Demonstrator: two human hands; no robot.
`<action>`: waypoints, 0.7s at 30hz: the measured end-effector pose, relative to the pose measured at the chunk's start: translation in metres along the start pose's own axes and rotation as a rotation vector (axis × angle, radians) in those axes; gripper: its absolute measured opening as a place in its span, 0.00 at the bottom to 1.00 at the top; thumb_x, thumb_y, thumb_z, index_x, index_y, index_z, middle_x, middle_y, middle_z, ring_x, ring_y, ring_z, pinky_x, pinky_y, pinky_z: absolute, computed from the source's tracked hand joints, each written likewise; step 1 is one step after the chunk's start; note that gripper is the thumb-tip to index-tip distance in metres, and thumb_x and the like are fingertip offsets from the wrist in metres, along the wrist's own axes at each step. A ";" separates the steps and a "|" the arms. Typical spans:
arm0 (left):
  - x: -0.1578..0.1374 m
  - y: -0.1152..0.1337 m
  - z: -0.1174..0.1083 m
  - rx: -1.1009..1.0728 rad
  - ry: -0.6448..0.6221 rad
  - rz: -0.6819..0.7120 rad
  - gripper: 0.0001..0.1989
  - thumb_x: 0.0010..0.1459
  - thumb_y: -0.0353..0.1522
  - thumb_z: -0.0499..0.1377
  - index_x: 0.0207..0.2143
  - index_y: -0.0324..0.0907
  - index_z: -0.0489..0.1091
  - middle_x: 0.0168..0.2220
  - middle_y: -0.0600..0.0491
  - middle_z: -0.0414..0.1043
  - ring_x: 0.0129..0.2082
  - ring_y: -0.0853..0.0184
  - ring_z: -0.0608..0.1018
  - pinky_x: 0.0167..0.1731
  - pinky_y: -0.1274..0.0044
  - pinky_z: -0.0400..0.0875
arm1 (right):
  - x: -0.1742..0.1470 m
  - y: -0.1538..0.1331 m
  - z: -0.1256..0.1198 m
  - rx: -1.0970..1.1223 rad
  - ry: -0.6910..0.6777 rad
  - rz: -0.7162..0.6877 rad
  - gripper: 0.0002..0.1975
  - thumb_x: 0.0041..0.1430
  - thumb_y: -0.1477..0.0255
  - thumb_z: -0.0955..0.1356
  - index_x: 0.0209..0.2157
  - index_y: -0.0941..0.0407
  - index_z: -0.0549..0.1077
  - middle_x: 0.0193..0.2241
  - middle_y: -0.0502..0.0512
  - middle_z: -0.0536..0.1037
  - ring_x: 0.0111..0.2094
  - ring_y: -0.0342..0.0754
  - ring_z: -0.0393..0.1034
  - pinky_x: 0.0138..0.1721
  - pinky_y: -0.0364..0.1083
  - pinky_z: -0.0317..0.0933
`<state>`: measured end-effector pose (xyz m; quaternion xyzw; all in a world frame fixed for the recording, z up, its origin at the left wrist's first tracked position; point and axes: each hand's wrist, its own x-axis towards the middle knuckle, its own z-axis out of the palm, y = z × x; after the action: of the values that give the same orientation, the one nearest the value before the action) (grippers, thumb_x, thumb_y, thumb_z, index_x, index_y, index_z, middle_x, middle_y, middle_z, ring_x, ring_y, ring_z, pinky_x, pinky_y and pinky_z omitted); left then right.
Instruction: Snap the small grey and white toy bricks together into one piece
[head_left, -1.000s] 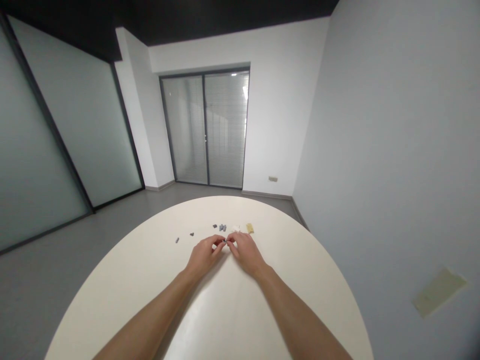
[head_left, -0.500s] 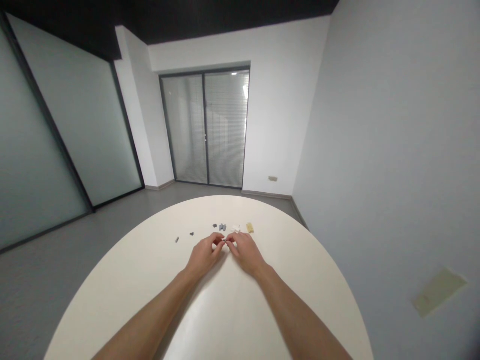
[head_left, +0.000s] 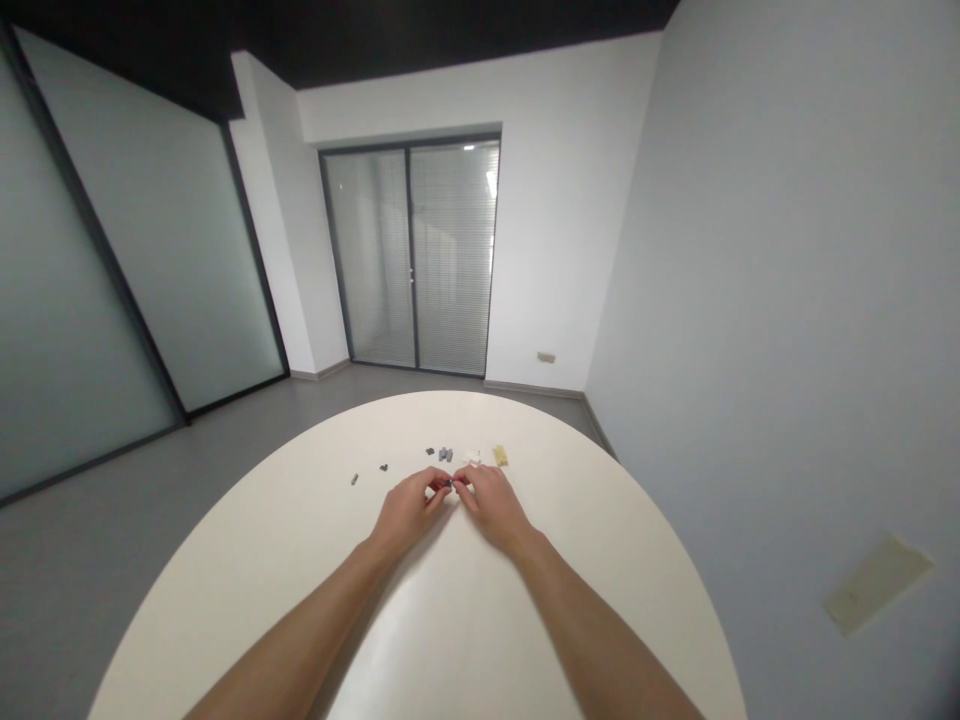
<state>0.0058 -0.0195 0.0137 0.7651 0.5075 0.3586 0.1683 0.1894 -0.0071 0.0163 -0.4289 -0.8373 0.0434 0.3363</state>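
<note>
There it is, the small dark piece [head_left: 450, 484] showing plainly between the fingertips again, having been barely visible half a second ago! And the left hand [head_left: 410, 506] has changed too, its upper fingers now dipped slightly lower than in that glimpse.

White walls [head_left: 562, 220], grey floor [head_left: 232, 440], black ceiling [head_left: 465, 35].
</note>
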 end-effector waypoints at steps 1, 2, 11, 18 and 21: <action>0.000 -0.001 0.000 0.026 0.008 -0.013 0.11 0.62 0.36 0.53 0.43 0.47 0.73 0.42 0.55 0.78 0.40 0.67 0.78 0.40 0.77 0.70 | 0.000 0.000 0.000 -0.002 0.001 0.003 0.05 0.68 0.72 0.65 0.41 0.55 0.73 0.38 0.54 0.79 0.44 0.49 0.72 0.48 0.48 0.58; 0.000 -0.003 0.000 0.057 0.021 -0.031 0.11 0.62 0.37 0.53 0.43 0.47 0.73 0.43 0.54 0.78 0.42 0.66 0.78 0.42 0.76 0.70 | 0.000 0.000 0.000 -0.005 0.001 0.008 0.06 0.68 0.72 0.65 0.42 0.55 0.73 0.38 0.54 0.79 0.43 0.49 0.72 0.48 0.48 0.58; 0.002 -0.017 -0.003 0.324 0.204 -0.126 0.10 0.59 0.33 0.56 0.40 0.43 0.75 0.43 0.49 0.77 0.49 0.58 0.73 0.51 0.69 0.67 | -0.002 -0.002 0.000 -0.012 -0.046 0.046 0.07 0.65 0.73 0.66 0.45 0.55 0.72 0.36 0.53 0.80 0.41 0.49 0.72 0.48 0.48 0.58; 0.002 -0.027 -0.002 0.429 0.234 -0.170 0.09 0.58 0.32 0.56 0.38 0.43 0.76 0.45 0.48 0.76 0.49 0.57 0.73 0.51 0.68 0.67 | -0.002 0.000 0.000 -0.012 -0.048 0.052 0.08 0.65 0.74 0.66 0.46 0.54 0.72 0.36 0.52 0.80 0.41 0.48 0.72 0.48 0.48 0.58; 0.002 -0.026 -0.001 0.446 0.220 -0.173 0.10 0.59 0.32 0.56 0.40 0.42 0.75 0.45 0.48 0.76 0.49 0.58 0.73 0.51 0.68 0.67 | -0.003 0.000 0.000 -0.011 -0.044 0.054 0.08 0.65 0.74 0.66 0.46 0.54 0.72 0.36 0.52 0.79 0.41 0.48 0.72 0.48 0.47 0.58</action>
<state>-0.0117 -0.0067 -0.0009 0.6935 0.6529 0.3032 -0.0305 0.1900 -0.0092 0.0149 -0.4520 -0.8328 0.0573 0.3144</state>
